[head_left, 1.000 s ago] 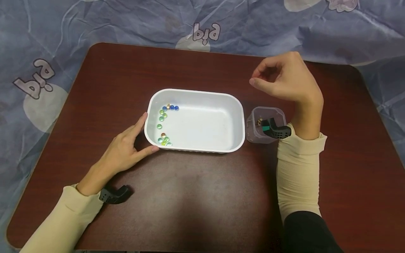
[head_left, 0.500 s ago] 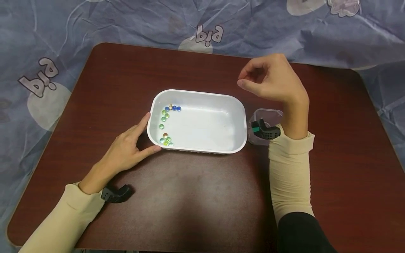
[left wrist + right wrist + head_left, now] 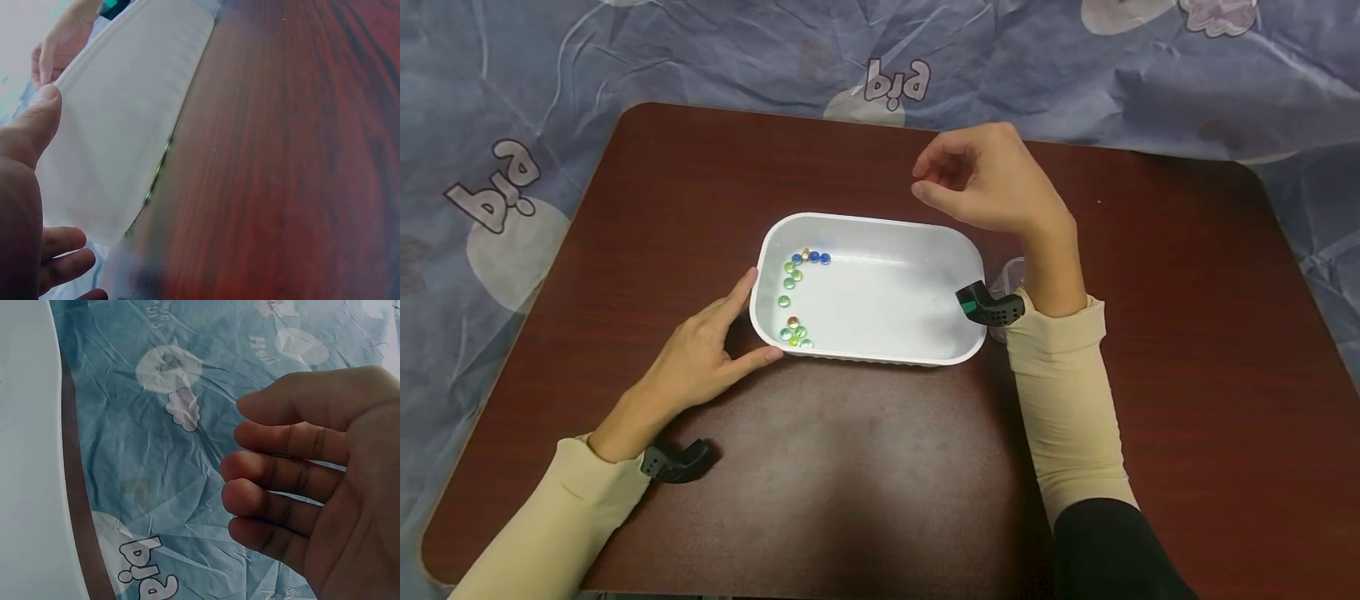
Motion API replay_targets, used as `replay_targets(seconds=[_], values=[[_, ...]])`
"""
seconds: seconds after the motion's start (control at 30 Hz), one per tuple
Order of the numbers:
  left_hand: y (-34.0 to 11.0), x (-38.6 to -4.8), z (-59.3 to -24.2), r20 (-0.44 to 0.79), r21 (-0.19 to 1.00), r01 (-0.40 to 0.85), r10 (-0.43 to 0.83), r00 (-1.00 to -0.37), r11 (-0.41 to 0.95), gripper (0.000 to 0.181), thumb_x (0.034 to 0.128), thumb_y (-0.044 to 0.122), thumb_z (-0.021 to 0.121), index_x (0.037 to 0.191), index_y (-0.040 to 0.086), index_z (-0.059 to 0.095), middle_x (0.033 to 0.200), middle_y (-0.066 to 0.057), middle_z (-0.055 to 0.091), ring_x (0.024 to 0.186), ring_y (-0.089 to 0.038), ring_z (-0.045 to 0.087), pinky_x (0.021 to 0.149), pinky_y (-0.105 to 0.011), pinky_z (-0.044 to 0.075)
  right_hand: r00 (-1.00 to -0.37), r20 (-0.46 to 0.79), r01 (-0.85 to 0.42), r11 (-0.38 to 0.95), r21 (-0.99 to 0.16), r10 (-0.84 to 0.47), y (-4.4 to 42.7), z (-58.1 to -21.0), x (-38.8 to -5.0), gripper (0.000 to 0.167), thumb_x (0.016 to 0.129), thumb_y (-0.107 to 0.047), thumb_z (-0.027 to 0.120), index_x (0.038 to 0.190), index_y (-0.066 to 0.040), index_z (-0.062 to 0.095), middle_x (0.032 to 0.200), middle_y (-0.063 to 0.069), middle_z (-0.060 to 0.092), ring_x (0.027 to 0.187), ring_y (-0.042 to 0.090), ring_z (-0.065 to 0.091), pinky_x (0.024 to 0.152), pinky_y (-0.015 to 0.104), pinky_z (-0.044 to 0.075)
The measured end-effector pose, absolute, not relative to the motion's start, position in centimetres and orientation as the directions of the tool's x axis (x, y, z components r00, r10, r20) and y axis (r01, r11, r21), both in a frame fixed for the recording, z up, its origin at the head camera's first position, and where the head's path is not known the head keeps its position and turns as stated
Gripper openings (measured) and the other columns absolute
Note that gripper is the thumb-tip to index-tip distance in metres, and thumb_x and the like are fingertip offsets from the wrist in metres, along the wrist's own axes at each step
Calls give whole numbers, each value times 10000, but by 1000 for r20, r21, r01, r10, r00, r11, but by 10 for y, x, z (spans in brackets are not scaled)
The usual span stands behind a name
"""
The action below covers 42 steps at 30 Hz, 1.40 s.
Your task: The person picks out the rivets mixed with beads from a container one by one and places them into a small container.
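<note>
A white rectangular tray (image 3: 887, 304) stands on the table. Along its left side lie several glass marbles: blue ones (image 3: 814, 257) at the far left, green ones (image 3: 789, 283) down the side, and a mixed cluster with a reddish one (image 3: 793, 322) at the near left corner. My left hand (image 3: 692, 358) rests against the tray's left end, thumb and fingers spread and nearly straight. My right hand (image 3: 988, 179) hovers beyond the tray's far right corner. In the right wrist view its fingers (image 3: 269, 503) are loosely bent, with nothing seen between them and the thumb.
A clear plastic container (image 3: 1011, 271) stands next to the tray's right end, mostly hidden behind my right wrist. The brown table (image 3: 1210, 375) ends at a patterned grey-blue cloth (image 3: 737, 58) at the back. A black wrist camera (image 3: 988, 304) overhangs the tray's right rim.
My right hand has moved left, from above the clear container's far side to beyond the tray's far right corner. The left hand and marbles keep their places.
</note>
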<state>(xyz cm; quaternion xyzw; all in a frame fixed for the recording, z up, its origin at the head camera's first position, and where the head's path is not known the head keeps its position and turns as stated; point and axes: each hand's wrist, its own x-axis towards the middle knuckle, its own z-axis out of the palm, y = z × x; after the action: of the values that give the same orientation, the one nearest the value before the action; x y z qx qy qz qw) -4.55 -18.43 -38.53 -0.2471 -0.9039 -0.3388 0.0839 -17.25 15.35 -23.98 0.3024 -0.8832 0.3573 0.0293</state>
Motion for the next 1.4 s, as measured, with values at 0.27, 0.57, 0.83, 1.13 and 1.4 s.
replay_targets(seconds=[0.27,0.57,0.83,1.13,1.4], values=[[-184,-44,-386,310,569,496,387,-868,657,948,872,524,713,1576,95,245,1388,-265,521,1236,-393,540,940,-563,461,-805,289,-577,574,-581,-518,134,-235,-182,85,875,-88,688,880,-20,739,730,55,631,658,147,533,625,227,412],[-184,-45,-385,309,558,492,383,-870,668,949,874,544,700,1573,85,251,1373,-271,532,1226,-394,547,942,-560,460,-775,257,-608,571,-551,-577,105,-243,-194,117,885,-51,688,985,-3,726,814,70,681,721,109,583,690,210,461],[-182,-45,-384,292,566,477,377,-879,673,943,865,467,750,1575,97,251,1410,-256,506,1250,-385,532,959,-558,449,-748,179,-621,578,-530,-639,86,-250,-202,129,882,-2,672,993,-20,735,839,70,681,736,136,566,701,227,439],[-182,-44,-382,287,566,475,379,-880,674,942,873,499,727,1577,99,245,1421,-252,497,1250,-387,531,960,-558,448,-678,128,-664,529,-529,-724,68,-266,-202,92,882,-36,689,961,-24,736,844,56,701,750,133,613,709,224,463],[-183,-45,-383,291,565,477,379,-879,673,941,873,520,716,1576,103,251,1402,-253,515,1233,-382,544,955,-552,452,-602,-34,-655,517,-551,-798,62,-280,-204,73,853,-5,684,891,-22,745,804,35,679,730,136,597,702,248,482]])
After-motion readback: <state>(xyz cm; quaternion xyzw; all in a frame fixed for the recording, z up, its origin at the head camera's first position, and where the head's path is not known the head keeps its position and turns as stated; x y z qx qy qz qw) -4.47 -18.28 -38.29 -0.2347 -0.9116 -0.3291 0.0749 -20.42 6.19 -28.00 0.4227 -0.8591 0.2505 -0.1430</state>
